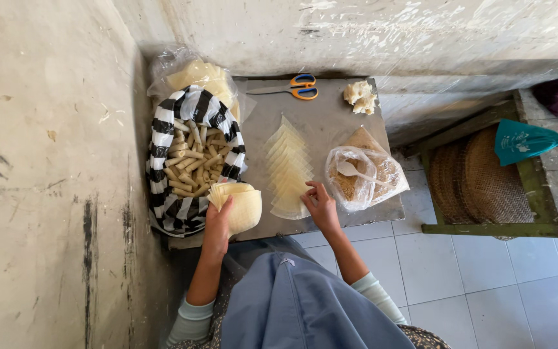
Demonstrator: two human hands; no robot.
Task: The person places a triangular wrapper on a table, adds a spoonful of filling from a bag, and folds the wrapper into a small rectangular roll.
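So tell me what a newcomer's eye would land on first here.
First, the black-and-white striped bag of pale rolled sticks at the board's left. Then the overlapping row of thin wrappers down the middle, the right hand at its near end, the left hand holding a wrapper stack.

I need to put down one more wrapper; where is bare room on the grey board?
Bare grey board lies between the orange-handled scissors, the lump of pale dough and the overlapping row of thin pale wrappers. Crowded around the clear plastic bag of filling.

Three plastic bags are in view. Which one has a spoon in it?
The clear bag of brown filling right of the wrapper row, holding a white spoon. The striped bag holds rolls; the clear bag behind it holds pale sheets.
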